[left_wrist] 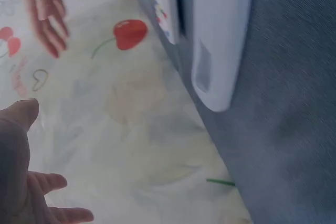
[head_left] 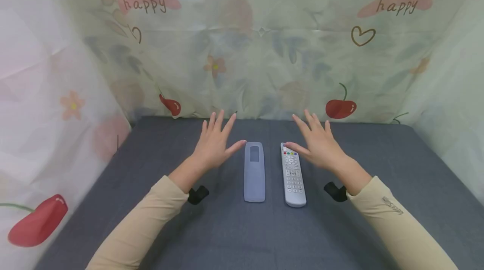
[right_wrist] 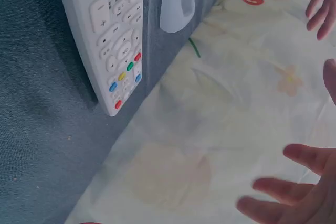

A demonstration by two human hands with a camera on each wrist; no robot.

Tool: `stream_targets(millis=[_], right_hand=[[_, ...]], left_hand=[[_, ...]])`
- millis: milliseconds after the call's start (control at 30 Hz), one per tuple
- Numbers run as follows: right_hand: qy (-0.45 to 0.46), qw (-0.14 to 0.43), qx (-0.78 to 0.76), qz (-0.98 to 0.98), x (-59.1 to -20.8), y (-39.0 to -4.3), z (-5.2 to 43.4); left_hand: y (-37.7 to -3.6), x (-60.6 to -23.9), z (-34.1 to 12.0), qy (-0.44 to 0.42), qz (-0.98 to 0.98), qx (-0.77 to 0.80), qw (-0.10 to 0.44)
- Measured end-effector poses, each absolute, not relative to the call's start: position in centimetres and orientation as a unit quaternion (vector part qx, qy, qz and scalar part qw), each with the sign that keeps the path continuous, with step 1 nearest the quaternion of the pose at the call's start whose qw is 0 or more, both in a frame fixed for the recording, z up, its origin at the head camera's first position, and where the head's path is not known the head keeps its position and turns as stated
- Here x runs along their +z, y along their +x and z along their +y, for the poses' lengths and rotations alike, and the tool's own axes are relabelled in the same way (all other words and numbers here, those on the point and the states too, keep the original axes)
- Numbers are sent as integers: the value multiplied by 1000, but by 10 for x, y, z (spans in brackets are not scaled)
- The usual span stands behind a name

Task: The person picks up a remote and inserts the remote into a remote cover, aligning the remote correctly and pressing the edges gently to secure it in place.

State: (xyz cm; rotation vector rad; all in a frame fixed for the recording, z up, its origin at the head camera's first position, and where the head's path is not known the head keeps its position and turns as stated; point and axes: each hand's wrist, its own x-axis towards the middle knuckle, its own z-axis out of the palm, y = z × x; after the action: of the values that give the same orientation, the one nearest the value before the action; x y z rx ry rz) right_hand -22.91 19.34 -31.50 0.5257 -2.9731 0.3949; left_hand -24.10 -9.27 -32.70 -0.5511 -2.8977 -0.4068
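Side by side on the grey worktop [head_left: 151,219] lie an empty silicone remote cover [head_left: 254,172] and a white remote control [head_left: 293,175]; left hand [head_left: 213,144] and right hand [head_left: 319,144] hover beside them, fingers spread, holding nothing.

The word "happy" stands twice on the printed curtain [head_left: 264,51], up beyond the left hand [head_left: 213,146] and beyond the right hand [head_left: 321,146]; the remote's [right_wrist: 113,40] key labels are too blurred to read.

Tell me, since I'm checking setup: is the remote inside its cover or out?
Out. The remote lies bare, buttons up, beside the separate cover.
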Motion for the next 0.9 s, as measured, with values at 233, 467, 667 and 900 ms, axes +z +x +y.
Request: stream_targets(millis=[233,467,667,900], right_hand=[[181,-13,197,-963,-320,-226,205],[199,-55,226,-952,-343,-229,219],[178,-133,217,-951,-361,-234,221],[141,-173,221,-949,-374,-234,218]], left_hand=[[-234,-322,-77,-207,-938,-279,13],[-225,-338,-47,-234,-881,-395,-115],[-215,-361,-23,-246,-845,-435,-190],[-209,-384,-4,-225,-838,-446,-219]])
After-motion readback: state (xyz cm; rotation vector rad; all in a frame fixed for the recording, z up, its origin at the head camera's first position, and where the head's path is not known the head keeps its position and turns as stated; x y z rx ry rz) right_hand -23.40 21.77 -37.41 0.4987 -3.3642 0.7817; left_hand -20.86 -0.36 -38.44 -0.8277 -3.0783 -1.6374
